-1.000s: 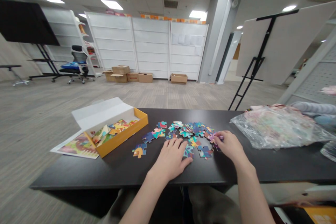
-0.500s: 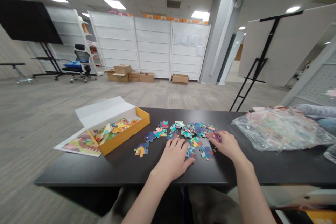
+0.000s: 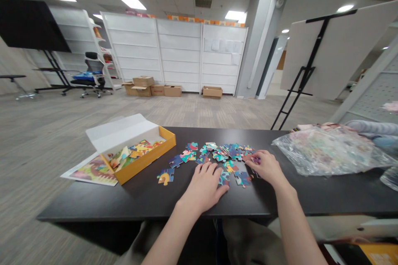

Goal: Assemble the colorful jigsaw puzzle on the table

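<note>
Black tabletop, with jigsaw pieces heaped just beyond two bare hands, within easy reach of both. The left hand lies palm down at the heap's near edge, its fingers spread and holding nothing; perhaps it rests there for support. Beside its thumb is a teal piece, partly covered, so contact is hard to judge. The right hand is at the heap's right edge, thumb and fingertips pinched around a purple piece; a fingertip grip suits something so thin and flat. Whether that piece is lifted cannot be told. To the left, a yellow box holds more pieces, its white lid folded back, which leaves the contents uncovered. A printed sheet lies partly under the box, probably out of the way. Far right, a clear plastic bag sits well apart from the heap.
</note>
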`<state>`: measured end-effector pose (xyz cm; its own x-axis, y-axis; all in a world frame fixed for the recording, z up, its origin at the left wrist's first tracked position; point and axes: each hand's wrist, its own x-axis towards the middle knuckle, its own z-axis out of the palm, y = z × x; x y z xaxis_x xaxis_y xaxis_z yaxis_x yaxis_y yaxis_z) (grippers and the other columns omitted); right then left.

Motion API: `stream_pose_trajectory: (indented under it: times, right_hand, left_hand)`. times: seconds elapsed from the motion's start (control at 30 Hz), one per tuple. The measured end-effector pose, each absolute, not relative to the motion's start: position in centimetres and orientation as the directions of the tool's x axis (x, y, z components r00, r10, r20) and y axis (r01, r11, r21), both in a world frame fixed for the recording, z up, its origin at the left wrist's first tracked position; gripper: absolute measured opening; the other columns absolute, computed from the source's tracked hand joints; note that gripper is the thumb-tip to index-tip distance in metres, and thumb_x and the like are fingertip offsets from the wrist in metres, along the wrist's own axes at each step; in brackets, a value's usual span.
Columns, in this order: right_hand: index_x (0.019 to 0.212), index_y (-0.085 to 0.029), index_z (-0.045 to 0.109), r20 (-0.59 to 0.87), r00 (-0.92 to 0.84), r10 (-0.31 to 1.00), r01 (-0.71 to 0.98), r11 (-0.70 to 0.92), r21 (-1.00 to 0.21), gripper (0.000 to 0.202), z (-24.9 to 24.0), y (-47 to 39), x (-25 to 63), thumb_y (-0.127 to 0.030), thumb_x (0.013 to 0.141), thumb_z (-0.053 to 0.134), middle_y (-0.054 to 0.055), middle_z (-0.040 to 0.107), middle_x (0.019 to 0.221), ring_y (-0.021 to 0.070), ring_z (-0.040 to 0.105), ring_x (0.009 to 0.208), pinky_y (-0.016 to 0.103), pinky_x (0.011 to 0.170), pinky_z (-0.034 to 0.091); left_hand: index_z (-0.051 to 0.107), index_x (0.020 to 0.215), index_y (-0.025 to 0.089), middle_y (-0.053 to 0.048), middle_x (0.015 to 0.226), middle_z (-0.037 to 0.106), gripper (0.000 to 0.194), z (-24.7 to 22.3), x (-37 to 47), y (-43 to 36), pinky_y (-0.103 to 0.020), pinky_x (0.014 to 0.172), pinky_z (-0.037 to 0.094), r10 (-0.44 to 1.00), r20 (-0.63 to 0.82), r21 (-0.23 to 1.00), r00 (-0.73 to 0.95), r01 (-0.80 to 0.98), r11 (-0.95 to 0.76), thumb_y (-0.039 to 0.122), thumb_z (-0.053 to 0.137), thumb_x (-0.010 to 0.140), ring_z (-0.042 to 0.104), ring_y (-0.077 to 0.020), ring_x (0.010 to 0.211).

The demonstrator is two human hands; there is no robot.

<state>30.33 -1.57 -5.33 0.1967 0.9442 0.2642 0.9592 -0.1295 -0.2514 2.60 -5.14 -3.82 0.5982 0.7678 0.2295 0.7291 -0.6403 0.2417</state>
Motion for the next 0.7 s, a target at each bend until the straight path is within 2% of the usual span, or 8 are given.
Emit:
stream_pose_trajectory:
  times: [0.13, 0.23, 0.3, 0.4, 0.47, 0.6, 0.7]
  right_hand:
    - [0.092, -0.019, 0.073, 0.417, 0.215, 0.883, 0.940, -0.071, -0.334, 0.034, -5.1, -1.6, 30.6, -0.050, 0.082, 0.064, 0.013, 0.068, 0.113, 0.0301, 0.063, 0.103, 0.040, 0.087, 0.048]
    - [0.098, -0.017, 0.071, 0.483, 0.223, 0.847, 0.912, -0.006, -0.411, 0.037, -4.7, -2.0, 30.5, -0.049, 0.081, 0.064, 0.014, 0.070, 0.108, 0.0286, 0.065, 0.098, 0.041, 0.089, 0.049]
    - [0.105, -0.016, 0.069, 0.467, 0.188, 0.864, 0.874, 0.070, -0.481, 0.041, -4.3, -2.4, 29.9, -0.049, 0.081, 0.065, 0.013, 0.072, 0.105, 0.0266, 0.067, 0.092, 0.040, 0.085, 0.051]
    - [0.111, -0.018, 0.067, 0.401, 0.028, 0.916, 0.804, 0.218, -0.553, 0.041, -4.0, -2.8, 28.4, -0.048, 0.083, 0.065, 0.010, 0.074, 0.104, 0.0234, 0.069, 0.086, 0.036, 0.079, 0.053]
    - [0.110, -0.019, 0.068, 0.370, -0.054, 0.927, 0.784, 0.269, -0.559, 0.038, -3.9, -2.8, 27.3, -0.045, 0.082, 0.067, 0.009, 0.074, 0.106, 0.0229, 0.069, 0.087, 0.034, 0.078, 0.053]
    - [0.110, -0.020, 0.068, 0.379, -0.109, 0.919, 0.785, 0.313, -0.535, 0.033, -3.6, -2.9, 25.8, -0.038, 0.082, 0.069, 0.009, 0.073, 0.110, 0.0232, 0.068, 0.093, 0.036, 0.085, 0.052]
    - [0.111, -0.021, 0.069, 0.360, -0.208, 0.909, 0.761, 0.382, -0.524, 0.033, -3.1, -3.3, 24.8, -0.037, 0.083, 0.070, 0.009, 0.072, 0.109, 0.0221, 0.067, 0.093, 0.035, 0.086, 0.051]
  left_hand:
    - [0.056, 0.131, 0.020, -0.011, 0.140, 0.057, 0.046, -4.0, 2.6, -5.1, -0.049, 0.112, 0.035, 0.766, 0.234, 0.239, 0.598, 0.729, -0.642, 0.049, 0.051, 0.096, 0.046, -0.0308, 0.134]
    - [0.057, 0.130, 0.020, -0.011, 0.141, 0.057, 0.045, -4.1, 2.4, -5.0, -0.049, 0.112, 0.035, 0.768, 0.242, 0.241, 0.594, 0.730, -0.640, 0.050, 0.051, 0.097, 0.046, -0.0313, 0.134]
    - [0.058, 0.129, 0.019, -0.011, 0.141, 0.057, 0.046, -4.0, 2.2, -4.9, -0.049, 0.111, 0.035, 0.772, 0.250, 0.245, 0.584, 0.734, -0.634, 0.052, 0.048, 0.098, 0.046, -0.0318, 0.134]
    - [0.057, 0.131, 0.019, -0.011, 0.139, 0.059, 0.048, -3.8, 1.8, -4.6, -0.049, 0.110, 0.036, 0.788, 0.267, 0.253, 0.555, 0.748, -0.613, 0.053, 0.046, 0.099, 0.048, -0.0308, 0.133]
    - [0.056, 0.131, 0.019, -0.012, 0.139, 0.059, 0.047, -3.6, 1.5, -4.4, -0.049, 0.110, 0.036, 0.796, 0.277, 0.250, 0.539, 0.759, -0.601, 0.052, 0.046, 0.099, 0.050, -0.0298, 0.131]
    - [0.055, 0.132, 0.018, -0.013, 0.140, 0.059, 0.047, -3.6, 1.2, -4.2, -0.049, 0.110, 0.036, 0.798, 0.281, 0.244, 0.532, 0.765, -0.596, 0.048, 0.053, 0.097, 0.050, -0.0298, 0.131]
    - [0.052, 0.135, 0.019, -0.012, 0.139, 0.059, 0.049, -3.6, 0.9, -4.1, -0.047, 0.110, 0.037, 0.797, 0.289, 0.285, 0.530, 0.747, -0.601, 0.045, 0.059, 0.094, 0.051, -0.0290, 0.131]
